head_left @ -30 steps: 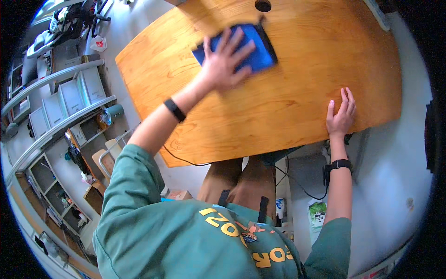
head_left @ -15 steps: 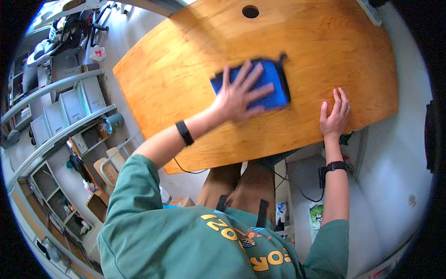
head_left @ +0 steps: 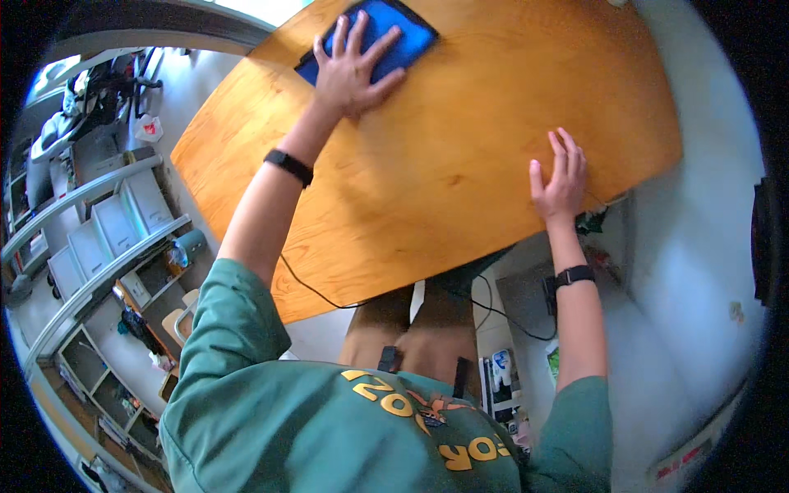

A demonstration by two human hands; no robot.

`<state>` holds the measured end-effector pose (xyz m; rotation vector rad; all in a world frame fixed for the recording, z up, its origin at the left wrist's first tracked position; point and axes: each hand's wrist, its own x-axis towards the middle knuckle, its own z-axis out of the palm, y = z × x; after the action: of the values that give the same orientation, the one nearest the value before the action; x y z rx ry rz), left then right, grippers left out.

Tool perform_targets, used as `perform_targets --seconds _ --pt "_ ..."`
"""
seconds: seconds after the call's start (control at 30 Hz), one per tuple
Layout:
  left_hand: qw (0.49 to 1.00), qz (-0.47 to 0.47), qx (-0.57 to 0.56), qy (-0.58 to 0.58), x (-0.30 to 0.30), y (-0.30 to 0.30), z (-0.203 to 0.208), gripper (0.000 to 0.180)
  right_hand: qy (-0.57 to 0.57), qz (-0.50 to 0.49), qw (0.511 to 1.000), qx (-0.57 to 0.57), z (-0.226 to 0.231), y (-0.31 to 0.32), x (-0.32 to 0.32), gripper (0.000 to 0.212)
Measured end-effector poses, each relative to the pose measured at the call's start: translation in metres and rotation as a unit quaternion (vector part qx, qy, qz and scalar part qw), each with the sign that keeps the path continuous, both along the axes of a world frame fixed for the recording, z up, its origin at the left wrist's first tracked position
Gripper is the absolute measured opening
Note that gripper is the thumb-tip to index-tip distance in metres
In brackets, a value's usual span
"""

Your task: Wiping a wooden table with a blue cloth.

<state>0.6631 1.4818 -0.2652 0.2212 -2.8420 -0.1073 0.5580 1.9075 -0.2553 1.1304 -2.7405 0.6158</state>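
My left hand (head_left: 352, 78) lies flat with its fingers spread over a blue, black-edged flat piece (head_left: 415, 39) at the far left of the wooden table (head_left: 460, 189). The piece looks like a folded cloth or a thin pouch; I cannot tell which. My palm covers part of it, and its top edge runs close to the picture's rim. Over the table's near right edge, my right hand (head_left: 563, 185) has its fingers stretched out and holds nothing. Each wrist wears a black band.
A thin black cable (head_left: 316, 289) hangs along the table's near left edge, and another cable (head_left: 530, 335) runs below on the right. A pale wall (head_left: 707, 271) stands close on the right. Shelves (head_left: 103, 370) line the room at left.
My left hand has moved forward and to the left across the table, and the blue piece has gone with it. My right hand stays near the right edge, and the view has shifted somewhat.
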Motion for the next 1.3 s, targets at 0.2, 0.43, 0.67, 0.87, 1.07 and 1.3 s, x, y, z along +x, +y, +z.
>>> perform_targets --seconds 0.2,0.43,0.67,0.87,1.07,1.3 --pt "0.962 -0.19 0.148 -0.129 0.073 0.213 0.025 0.078 -0.155 -0.078 0.964 -0.202 0.013 0.039 -0.002 0.042" --pt "0.951 -0.201 0.108 -0.207 0.118 0.305 0.025 0.078 -0.187 0.097 0.968 -0.133 0.061 0.021 0.092 0.044" --pt "0.968 -0.161 0.11 -0.156 0.054 0.257 0.024 0.083 -0.116 0.15 0.982 -0.028 0.03 -0.017 0.086 0.06" --pt "0.996 -0.017 0.079 -0.042 -0.013 0.144 0.008 0.066 -0.104 0.064 0.992 -0.044 0.027 -0.005 0.055 0.063" --pt "0.972 0.224 0.033 -0.053 -0.095 0.001 -0.003 0.071 -0.102 0.016 0.995 -0.013 0.057 0.055 0.061 0.057" --pt "0.99 0.129 0.022 -0.054 -0.112 0.033 -0.01 0.072 -0.127 -0.041 0.991 0.004 0.064 0.112 0.094 0.049"
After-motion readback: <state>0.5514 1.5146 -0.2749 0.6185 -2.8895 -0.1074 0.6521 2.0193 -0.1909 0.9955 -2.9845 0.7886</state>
